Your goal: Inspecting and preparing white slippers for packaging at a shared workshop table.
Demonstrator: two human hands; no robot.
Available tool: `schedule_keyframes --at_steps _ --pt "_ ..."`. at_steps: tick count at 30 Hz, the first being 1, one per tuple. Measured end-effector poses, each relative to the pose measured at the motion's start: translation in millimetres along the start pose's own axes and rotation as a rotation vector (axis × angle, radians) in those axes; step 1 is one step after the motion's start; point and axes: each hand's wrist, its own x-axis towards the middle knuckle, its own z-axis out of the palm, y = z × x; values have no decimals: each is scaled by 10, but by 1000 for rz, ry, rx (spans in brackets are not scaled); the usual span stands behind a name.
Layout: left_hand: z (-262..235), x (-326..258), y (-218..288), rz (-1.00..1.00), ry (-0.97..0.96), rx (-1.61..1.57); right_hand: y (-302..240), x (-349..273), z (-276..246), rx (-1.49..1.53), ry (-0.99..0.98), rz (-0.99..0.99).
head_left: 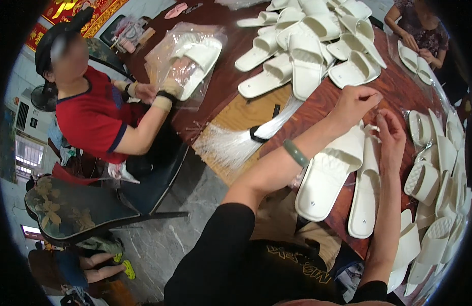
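Pair of white slippers (pixel 343 168) just under both hands: left hand (pixel 354 103) and right hand (pixel 391 133) pinched shut above them.

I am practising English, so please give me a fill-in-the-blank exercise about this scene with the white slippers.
1. The left hand and right hand meet above a pair of white foam slippers lying on the ___ wooden table.
2. The left wrist wears a ___ bangle.
3. A co-worker in a ___ shirt bags a slipper.

Missing words: brown; green; red

1 head view—looking down, close over the table (pixel 236 76)—fisheye-bent edges.
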Motion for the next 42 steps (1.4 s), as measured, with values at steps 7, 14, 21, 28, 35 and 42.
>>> schedule_keyframes --at_steps 7,14,21,28,35,42 --pt "41 -24 -56 -40 -101 -76 136 37 -99 -24 -77 -2" --pt "21 2 -71 42 -64 -42 157 58 -135 -92 -41 -34" --pt "10 -20 -76 62 -71 -31 150 54 -156 -81 46 -44" --pt "32 -35 -86 -111 -111 -202 172 57 -177 -57 27 -40" --pt "-44 -40 38 -61 -171 -39 -53 -26 -15 -74 80 41" --pt "-161 3 -132 -213 -328 85 47 -84 -47 -358 111 -296"
